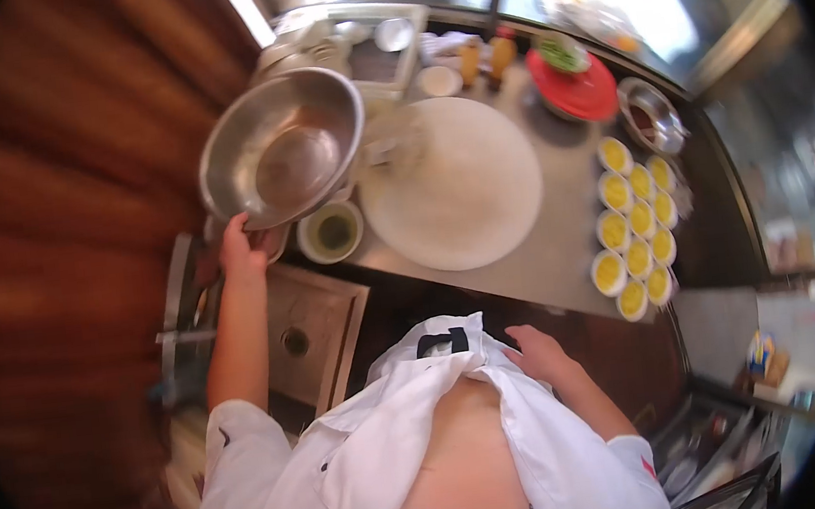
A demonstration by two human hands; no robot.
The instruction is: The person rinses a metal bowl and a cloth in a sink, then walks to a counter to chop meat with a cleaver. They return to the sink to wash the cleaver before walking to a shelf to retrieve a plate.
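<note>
My left hand (242, 244) grips the near rim of a large steel mixing bowl (220, 170), thumb and fingers pinched on its edge. The bowl is tilted, and its inside looks bare apart from reflections. Just right of that hand stands a white tub (330, 233) with greenish liquid in it. My right hand (537, 350) hangs low beside the hem of my white jacket (349, 449), fingers loosely stretched out and holding nothing. A large round white board (465, 184) lies on the steel counter beyond it.
Several small white cups (637, 257) with yellow contents stand along the counter's right side. Behind them are a red lid (574, 88) and a steel bowl (649, 115). Squeeze bottles (502, 52) line the back. Below my left arm is a steel sink (301, 330).
</note>
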